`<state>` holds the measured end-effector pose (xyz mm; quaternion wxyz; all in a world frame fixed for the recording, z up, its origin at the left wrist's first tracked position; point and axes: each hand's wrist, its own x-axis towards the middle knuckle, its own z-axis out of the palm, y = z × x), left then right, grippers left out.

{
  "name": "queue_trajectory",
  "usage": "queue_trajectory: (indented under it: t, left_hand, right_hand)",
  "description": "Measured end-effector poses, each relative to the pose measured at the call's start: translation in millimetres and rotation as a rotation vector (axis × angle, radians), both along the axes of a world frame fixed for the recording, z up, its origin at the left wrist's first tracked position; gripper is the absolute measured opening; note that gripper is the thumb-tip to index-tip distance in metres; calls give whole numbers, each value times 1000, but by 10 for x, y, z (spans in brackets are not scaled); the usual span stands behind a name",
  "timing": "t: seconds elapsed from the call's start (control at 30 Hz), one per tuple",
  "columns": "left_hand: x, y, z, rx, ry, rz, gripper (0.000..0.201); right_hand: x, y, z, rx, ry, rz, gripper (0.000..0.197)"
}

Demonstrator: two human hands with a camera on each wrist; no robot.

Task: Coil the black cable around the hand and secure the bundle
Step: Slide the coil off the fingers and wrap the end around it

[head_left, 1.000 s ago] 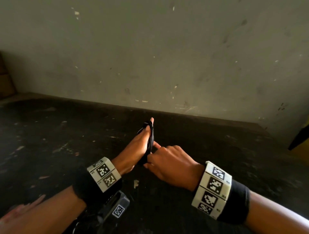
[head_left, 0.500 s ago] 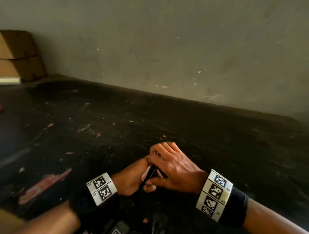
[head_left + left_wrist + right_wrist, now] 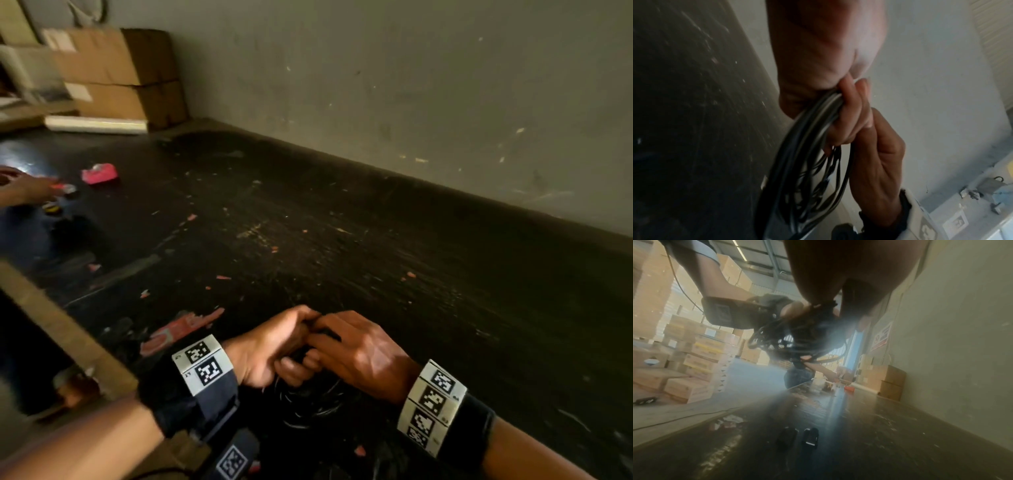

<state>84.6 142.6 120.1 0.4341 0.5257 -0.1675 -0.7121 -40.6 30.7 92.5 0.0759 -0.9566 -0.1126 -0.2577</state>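
Observation:
The black cable (image 3: 308, 397) is a coil of several loops hanging under my two hands, low over the dark table (image 3: 342, 246). My left hand (image 3: 277, 346) grips the top of the coil; its curled fingers (image 3: 853, 113) wrap the strands (image 3: 807, 162) in the left wrist view. My right hand (image 3: 356, 349) meets it from the right with its fingers curled onto the same bundle. In the right wrist view the coil (image 3: 797, 340) dangles below my right hand (image 3: 838, 264). The cable's ends are hidden.
A grey wall (image 3: 411, 102) runs along the table's far side. Cardboard boxes (image 3: 116, 68) stand at the back left. Another person's hand (image 3: 27, 188) and a pink object (image 3: 99, 173) are at the left. Two small black objects (image 3: 797, 437) lie on the table.
My left hand was upright with the cable wound round it. Both hands have dropped low and closed together on the bundle, and the coil now hangs beneath them. The view swung left.

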Motion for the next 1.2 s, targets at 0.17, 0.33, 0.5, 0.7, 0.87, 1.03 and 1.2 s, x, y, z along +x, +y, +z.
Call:
queue_trajectory:
  t: [0.17, 0.33, 0.5, 0.7, 0.87, 1.03, 1.2]
  left_hand:
    - [271, -3, 36, 46, -78, 25, 59]
    - [584, -53, 88, 59, -150, -110, 67]
    - [815, -158, 148, 60, -227, -296, 80]
    - [976, -367, 129, 62, -281, -438, 85]
    - [985, -489, 92, 64, -337, -469, 79]
    - [933, -568, 67, 47, -391, -527, 76]
    - [894, -673, -69, 39, -393, -593, 72]
  right_hand:
    - [261, 79, -7, 39, 22, -6, 28]
    - [452, 101, 30, 86, 42, -67, 31]
    - [580, 136, 74, -39, -8, -155, 31]
    - [677, 90, 145, -48, 89, -213, 28]
    - [705, 116, 147, 8, 208, -303, 28]
    - [658, 216, 81, 88, 227, -406, 31]
    - [575, 226, 0, 190, 271, -480, 35]
